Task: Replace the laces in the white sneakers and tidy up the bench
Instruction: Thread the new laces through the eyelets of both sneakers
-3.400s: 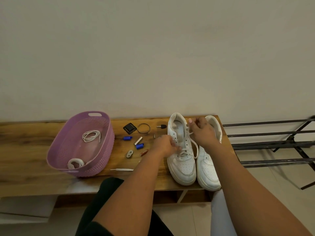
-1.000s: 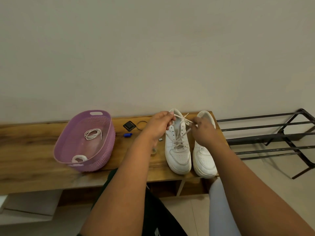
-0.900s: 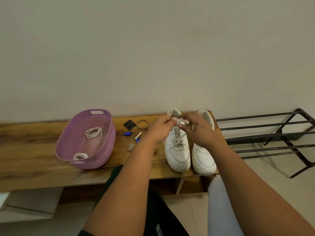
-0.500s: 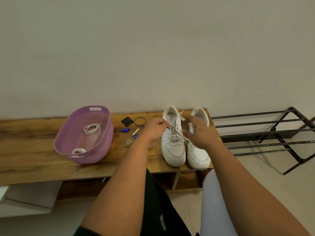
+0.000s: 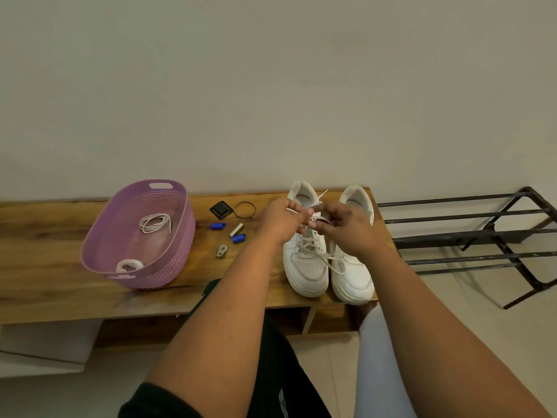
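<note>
Both hands, left hand (image 5: 281, 220) and right hand (image 5: 346, 226), pinch the lace (image 5: 316, 217) above the left sneaker (image 5: 306, 267), apparently tying it off; next, pull the knot snug.

Hands — left (image 5: 281, 220), right (image 5: 343, 224) — now meet over lace (image 5: 316, 217).

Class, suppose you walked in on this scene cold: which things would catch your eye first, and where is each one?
First, the left hand and right hand meeting over the left white sneaker, pinching its white lace above the tongue. Next, the purple basket on the wooden bench, left of the shoes, with coiled laces inside. Between them lie small odds and ends, including two blue caps.
</note>
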